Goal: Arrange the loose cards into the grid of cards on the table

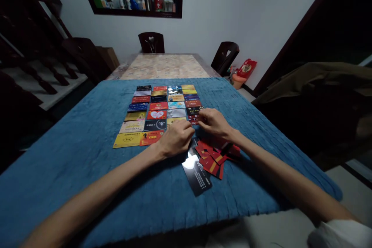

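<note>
Several colourful plastic cards lie in rows and columns on the blue table cover (95, 170). My left hand (178, 137) is closed, with its fingers curled over the near right part of the rows; whatever it pinches is hidden. At the end of the right column, my right hand (214, 122) is closed with its fingertips at the edge of a dark red card (193, 119). A black card (217, 111) cannot be made out here; a fanned heap of red cards (213, 159) lies below my right hand. Beside the heap is a dark grey card (199, 180) with glare on its upper part.
Beyond the cover shows the table's beige patterned top (165, 66). Dark chairs stand at the far end (151, 42) and far right (225, 56). A red bag (247, 69) sits by the wall. Dark stair railings (31, 42) rise at the left.
</note>
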`<state>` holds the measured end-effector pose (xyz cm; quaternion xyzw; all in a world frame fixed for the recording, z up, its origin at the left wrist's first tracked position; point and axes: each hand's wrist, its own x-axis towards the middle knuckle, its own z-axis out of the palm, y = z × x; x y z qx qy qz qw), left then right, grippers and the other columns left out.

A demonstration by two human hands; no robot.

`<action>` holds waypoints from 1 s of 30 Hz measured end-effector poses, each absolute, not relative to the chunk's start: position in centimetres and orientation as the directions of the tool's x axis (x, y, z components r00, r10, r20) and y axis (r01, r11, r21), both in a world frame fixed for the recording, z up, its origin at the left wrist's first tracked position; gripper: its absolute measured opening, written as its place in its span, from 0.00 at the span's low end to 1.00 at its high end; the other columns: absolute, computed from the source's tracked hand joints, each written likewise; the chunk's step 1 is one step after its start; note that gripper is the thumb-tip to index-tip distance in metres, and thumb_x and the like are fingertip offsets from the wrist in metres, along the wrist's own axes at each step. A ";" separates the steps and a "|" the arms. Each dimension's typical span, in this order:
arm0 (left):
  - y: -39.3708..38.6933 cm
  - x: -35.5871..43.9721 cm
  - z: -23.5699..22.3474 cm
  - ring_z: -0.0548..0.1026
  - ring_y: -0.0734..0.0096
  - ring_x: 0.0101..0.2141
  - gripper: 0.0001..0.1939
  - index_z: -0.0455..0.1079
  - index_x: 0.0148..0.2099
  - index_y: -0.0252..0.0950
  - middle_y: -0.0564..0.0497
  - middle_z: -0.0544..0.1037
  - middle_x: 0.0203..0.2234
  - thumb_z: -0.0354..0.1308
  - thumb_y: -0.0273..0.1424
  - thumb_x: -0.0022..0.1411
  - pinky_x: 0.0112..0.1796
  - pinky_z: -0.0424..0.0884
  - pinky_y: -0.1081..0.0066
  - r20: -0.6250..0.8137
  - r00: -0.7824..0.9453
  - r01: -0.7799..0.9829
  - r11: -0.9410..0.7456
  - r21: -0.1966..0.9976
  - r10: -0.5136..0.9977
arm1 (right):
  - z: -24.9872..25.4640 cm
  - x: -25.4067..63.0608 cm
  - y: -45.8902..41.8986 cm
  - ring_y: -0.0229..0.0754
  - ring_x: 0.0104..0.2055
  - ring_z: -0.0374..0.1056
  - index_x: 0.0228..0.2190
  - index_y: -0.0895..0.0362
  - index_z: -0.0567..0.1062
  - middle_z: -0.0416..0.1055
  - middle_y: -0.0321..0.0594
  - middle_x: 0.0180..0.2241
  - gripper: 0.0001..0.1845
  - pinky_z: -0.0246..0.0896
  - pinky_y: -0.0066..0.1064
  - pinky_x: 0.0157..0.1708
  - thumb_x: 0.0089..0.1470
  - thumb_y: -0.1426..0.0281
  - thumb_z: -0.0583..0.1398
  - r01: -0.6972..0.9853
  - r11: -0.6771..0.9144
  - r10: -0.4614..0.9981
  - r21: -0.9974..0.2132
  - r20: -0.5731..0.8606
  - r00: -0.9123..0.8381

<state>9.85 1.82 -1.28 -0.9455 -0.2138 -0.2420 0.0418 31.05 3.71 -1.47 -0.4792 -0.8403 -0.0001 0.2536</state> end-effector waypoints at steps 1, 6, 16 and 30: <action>1.4 10.2 -1.3 0.70 0.65 0.34 0.11 0.72 0.36 0.32 0.45 0.74 0.32 0.48 0.23 0.66 0.37 0.67 0.65 0.460 0.802 0.419 -0.907 0.023 0.382 | -1.5 31.5 3.2 0.38 0.28 0.56 0.22 0.55 0.63 0.64 0.36 0.23 0.10 0.44 0.30 0.31 0.53 0.71 0.56 0.803 0.540 0.806 -0.253 0.429 -0.407; -0.2 12.6 -1.2 0.70 0.64 0.36 0.12 0.72 0.38 0.31 0.43 0.75 0.35 0.48 0.27 0.69 0.38 0.66 0.64 0.338 0.854 0.411 -0.911 0.026 0.395 | -1.6 34.3 1.4 0.39 0.27 0.57 0.21 0.54 0.60 0.62 0.35 0.22 0.10 0.48 0.30 0.31 0.52 0.72 0.55 0.778 0.529 0.819 -0.340 0.446 -0.362; -2.8 17.2 -0.6 0.68 0.54 0.46 0.22 0.72 0.46 0.31 0.40 0.74 0.45 0.52 0.46 0.68 0.45 0.65 0.57 0.191 0.879 0.433 -0.899 0.063 0.436 | -2.1 38.8 -0.4 0.40 0.29 0.62 0.24 0.54 0.66 0.67 0.35 0.25 0.08 0.57 0.32 0.33 0.52 0.66 0.59 0.705 0.507 0.844 -0.497 0.453 -0.288; -3.0 16.5 -1.0 0.69 0.57 0.44 0.14 0.72 0.46 0.30 0.40 0.74 0.44 0.52 0.36 0.67 0.47 0.67 0.59 0.157 0.859 0.465 -0.872 0.153 0.486 | 0.0 39.7 -1.7 0.48 0.45 0.68 0.41 0.54 0.78 0.72 0.43 0.43 0.16 0.63 0.40 0.47 0.52 0.60 0.64 0.693 0.455 0.862 -0.560 0.081 -0.501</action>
